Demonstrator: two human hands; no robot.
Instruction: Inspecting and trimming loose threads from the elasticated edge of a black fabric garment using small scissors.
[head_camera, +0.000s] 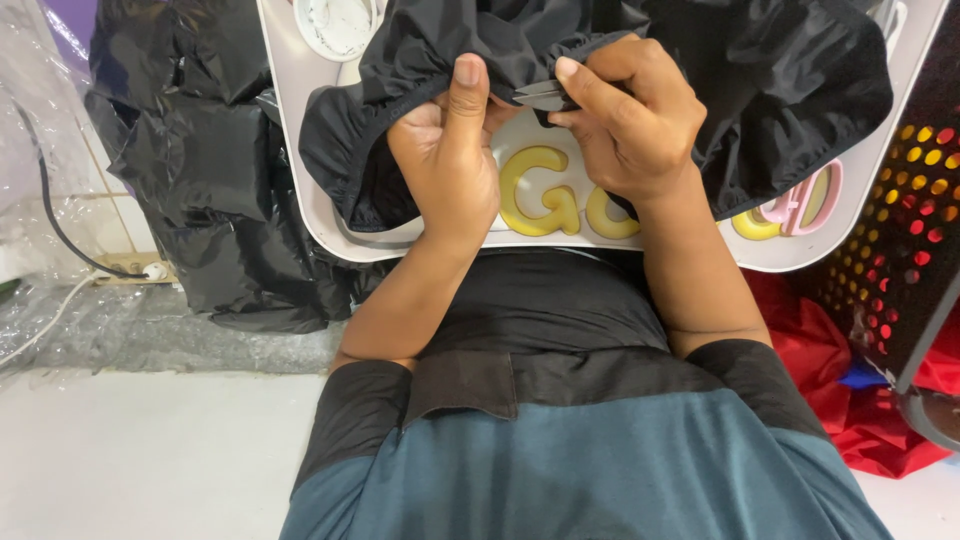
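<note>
Near the person's body, on the white worktop (330, 225), both hands are closed on the black garment (760, 90): the left hand (445, 165) pinches its gathered hem, the right hand (625, 125) a small fold. The cloth looks thin, soft, light and slippery, so the elastic edge seems the best hold.

A white lap tray (300, 180) with yellow raised letters (540, 195) carries a crumpled black garment (760, 90) across its top.
</note>
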